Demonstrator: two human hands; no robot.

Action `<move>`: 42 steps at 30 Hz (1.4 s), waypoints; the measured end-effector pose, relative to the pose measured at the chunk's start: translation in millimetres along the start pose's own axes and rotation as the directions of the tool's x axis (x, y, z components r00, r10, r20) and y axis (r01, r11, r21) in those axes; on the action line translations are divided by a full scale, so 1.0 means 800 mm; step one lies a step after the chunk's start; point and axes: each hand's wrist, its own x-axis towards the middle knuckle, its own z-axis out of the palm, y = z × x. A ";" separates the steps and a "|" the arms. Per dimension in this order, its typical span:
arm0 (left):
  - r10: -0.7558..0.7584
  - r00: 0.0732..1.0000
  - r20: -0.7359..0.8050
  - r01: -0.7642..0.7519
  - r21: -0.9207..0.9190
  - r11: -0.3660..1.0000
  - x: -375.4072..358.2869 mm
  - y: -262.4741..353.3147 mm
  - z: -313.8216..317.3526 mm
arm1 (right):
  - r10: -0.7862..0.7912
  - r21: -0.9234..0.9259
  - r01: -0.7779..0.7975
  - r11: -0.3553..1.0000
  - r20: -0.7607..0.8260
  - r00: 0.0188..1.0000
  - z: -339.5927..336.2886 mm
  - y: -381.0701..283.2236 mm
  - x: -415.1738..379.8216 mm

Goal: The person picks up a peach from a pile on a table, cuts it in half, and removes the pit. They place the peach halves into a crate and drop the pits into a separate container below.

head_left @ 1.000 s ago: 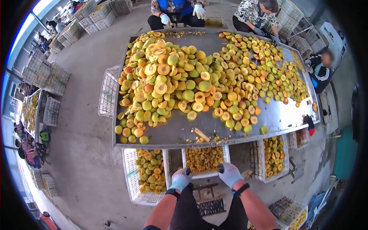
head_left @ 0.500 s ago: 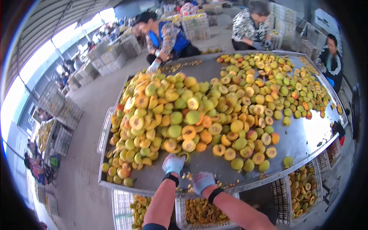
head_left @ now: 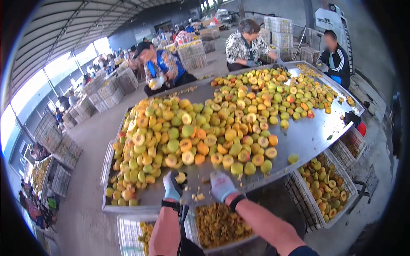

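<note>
My left hand [head_left: 172, 186], in a pale glove with dark fingertips, is closed around a peach half [head_left: 180, 178] near the front edge of the metal table [head_left: 318, 143]. To its right, my gloved right hand [head_left: 222, 186] hovers low over the tabletop with its fingers curled. A small brown thing [head_left: 206, 181] shows at those fingers; what it is I cannot make out. Small yellowish scraps [head_left: 198, 196] lie between my hands. Just beyond them rises a big heap of yellow-green peaches [head_left: 171, 132], many of them halved.
Below the table's front edge stands a crate of brownish-yellow scraps [head_left: 222, 226]. Another crate of peaches [head_left: 326, 185] is at the right. Three people sit along the far side, one in a blue vest [head_left: 161, 64]. Stacked crates [head_left: 104, 91] line the left background.
My view has shifted, so the table appears lower and further left. My left hand has drawn back from the heap with a peach half. The person in the blue vest has pulled a hand off the heap.
</note>
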 end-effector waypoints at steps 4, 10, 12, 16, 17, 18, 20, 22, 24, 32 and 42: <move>-0.013 0.978 0.206 0.049 -0.168 0.985 -0.133 0.022 -0.017 | 0.009 0.210 0.049 0.976 -0.266 0.964 -0.085 -0.033 -0.057; 0.289 0.893 0.346 -0.266 -0.114 0.957 -0.266 -0.035 -0.031 | -0.005 0.376 0.159 0.913 -0.380 0.925 -0.135 -0.097 -0.184; 0.601 0.629 0.492 -0.774 0.333 0.538 -0.296 -0.057 -0.036 | -0.036 0.328 0.142 0.934 -0.308 0.951 -0.133 -0.111 -0.217; 0.594 0.560 0.578 -0.825 0.319 0.467 -0.337 -0.066 -0.041 | 0.048 0.684 -0.097 0.723 0.090 0.995 -0.160 -0.161 -0.268; 0.561 0.651 0.512 -0.722 0.190 0.665 -0.323 -0.081 -0.048 | 0.056 0.662 -0.137 0.737 0.143 0.988 -0.161 -0.170 -0.272; 0.502 0.734 0.457 -0.580 0.038 0.814 -0.313 -0.087 -0.051 | 0.063 0.638 -0.174 0.750 0.194 0.979 -0.160 -0.176 -0.271; 0.473 0.744 0.472 -0.550 0.029 0.835 -0.294 -0.089 -0.057 | 0.006 0.557 -0.051 0.829 0.083 0.997 -0.147 -0.180 -0.260; 0.435 0.762 0.480 -0.510 0.031 0.859 -0.279 -0.089 -0.057 | 0.045 0.415 -0.131 0.900 0.211 0.977 -0.139 -0.180 -0.244; 0.477 0.712 0.516 -0.641 0.197 0.742 -0.257 -0.086 -0.055 | 0.028 0.448 -0.107 0.888 0.179 0.984 -0.131 -0.177 -0.226; 0.472 0.680 0.562 -0.671 0.216 0.709 -0.212 -0.072 -0.004 | 0.119 0.364 -0.200 0.910 0.234 0.965 -0.109 -0.125 -0.174; 0.420 0.728 0.542 -0.634 0.300 0.713 -0.186 -0.076 0.052 | 0.025 0.432 -0.028 0.902 0.013 1.000 -0.078 -0.053 -0.149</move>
